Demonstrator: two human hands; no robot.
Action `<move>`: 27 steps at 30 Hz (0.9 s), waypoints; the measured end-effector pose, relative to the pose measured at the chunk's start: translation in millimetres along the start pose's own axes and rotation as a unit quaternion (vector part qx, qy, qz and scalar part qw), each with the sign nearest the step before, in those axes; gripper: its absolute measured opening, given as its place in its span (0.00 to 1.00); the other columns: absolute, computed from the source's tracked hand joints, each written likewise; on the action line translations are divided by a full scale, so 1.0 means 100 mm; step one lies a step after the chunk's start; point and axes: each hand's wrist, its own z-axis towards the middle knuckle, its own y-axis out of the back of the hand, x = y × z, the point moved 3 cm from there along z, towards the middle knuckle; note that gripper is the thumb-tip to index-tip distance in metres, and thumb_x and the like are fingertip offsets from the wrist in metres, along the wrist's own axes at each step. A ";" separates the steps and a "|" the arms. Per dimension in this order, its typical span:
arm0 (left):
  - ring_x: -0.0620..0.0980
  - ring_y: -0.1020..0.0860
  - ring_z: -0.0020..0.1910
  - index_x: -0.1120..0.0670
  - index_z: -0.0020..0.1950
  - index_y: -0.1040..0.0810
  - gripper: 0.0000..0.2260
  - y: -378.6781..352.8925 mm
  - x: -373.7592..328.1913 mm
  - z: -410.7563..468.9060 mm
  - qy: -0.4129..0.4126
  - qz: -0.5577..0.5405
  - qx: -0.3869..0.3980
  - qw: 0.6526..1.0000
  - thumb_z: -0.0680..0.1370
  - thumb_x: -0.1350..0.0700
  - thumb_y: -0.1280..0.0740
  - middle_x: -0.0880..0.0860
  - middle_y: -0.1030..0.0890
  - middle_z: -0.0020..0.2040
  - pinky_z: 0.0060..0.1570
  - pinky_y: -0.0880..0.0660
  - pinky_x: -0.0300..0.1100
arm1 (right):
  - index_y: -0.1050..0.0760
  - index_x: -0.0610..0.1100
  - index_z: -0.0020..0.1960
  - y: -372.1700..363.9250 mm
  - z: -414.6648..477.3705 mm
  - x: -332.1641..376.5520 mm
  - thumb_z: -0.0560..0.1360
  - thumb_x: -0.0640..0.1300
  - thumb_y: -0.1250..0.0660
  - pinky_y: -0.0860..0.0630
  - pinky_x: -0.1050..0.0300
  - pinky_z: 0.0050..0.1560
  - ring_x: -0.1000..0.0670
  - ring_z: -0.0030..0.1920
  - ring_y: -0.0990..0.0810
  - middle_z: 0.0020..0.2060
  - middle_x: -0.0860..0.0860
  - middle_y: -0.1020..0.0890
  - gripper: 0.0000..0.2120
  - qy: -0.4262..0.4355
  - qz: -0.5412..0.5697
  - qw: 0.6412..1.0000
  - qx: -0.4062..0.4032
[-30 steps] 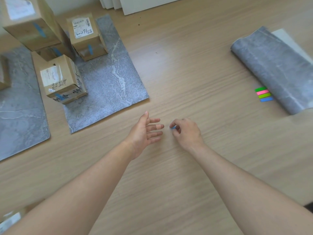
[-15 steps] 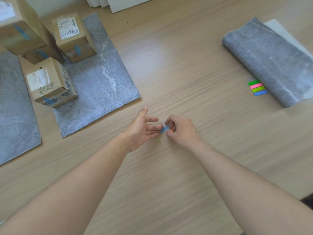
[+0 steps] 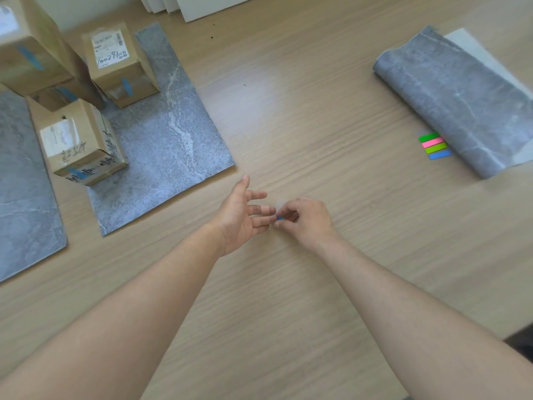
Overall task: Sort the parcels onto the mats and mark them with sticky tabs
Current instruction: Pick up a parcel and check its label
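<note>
My right hand (image 3: 305, 219) pinches a small blue sticky tab (image 3: 279, 217) over the middle of the wooden table. My left hand (image 3: 243, 215) is beside it, palm turned inward and fingers straight, its fingertips meeting the tab. A grey marbled mat (image 3: 173, 140) lies to the upper left with two cardboard parcels on it, one at the back (image 3: 115, 64) and one at the front left (image 3: 80, 142). A larger parcel (image 3: 31, 50) stands at the far left. Each parcel carries a blue tab.
A second grey mat (image 3: 26, 183) lies at the left edge. A folded grey mat (image 3: 455, 99) rests at the right on a white sheet. A pad of green, pink and blue sticky tabs (image 3: 434, 145) sits against it. White panels stand at the table's back edge.
My two hands have come together: the left fingertips now reach the blue tab in my right hand. The view has shifted slightly.
</note>
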 end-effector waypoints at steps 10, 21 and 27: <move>0.59 0.21 0.63 0.54 0.70 0.27 0.31 -0.01 -0.03 -0.05 -0.005 0.045 -0.001 0.999 0.82 0.33 0.50 0.65 0.22 0.63 0.72 0.32 0.53 | 0.21 0.47 0.48 0.06 0.04 0.01 0.81 0.42 0.35 0.27 0.56 0.48 0.47 0.47 0.17 0.42 0.50 0.15 0.05 -0.064 0.025 0.998 -0.006; 0.56 0.21 0.63 0.58 0.66 0.23 0.26 0.01 0.03 -0.26 -0.033 0.068 -0.026 0.997 0.83 0.39 0.44 0.60 0.18 0.61 0.70 0.29 0.52 | 0.22 0.40 0.45 0.33 -0.18 0.17 0.81 0.36 0.34 0.21 0.63 0.34 0.52 0.32 0.19 0.38 0.44 0.16 0.06 -0.169 0.410 0.884 -0.145; 0.58 0.15 0.50 0.65 0.54 0.18 0.09 0.30 0.07 -0.78 -0.103 0.101 -0.080 0.986 0.79 0.60 0.30 0.63 0.15 0.51 0.57 0.19 0.52 | 0.14 0.45 0.45 0.39 -0.51 0.66 0.76 0.39 0.25 0.19 0.59 0.41 0.52 0.38 0.16 0.37 0.48 0.14 0.03 -0.042 0.384 0.916 -0.113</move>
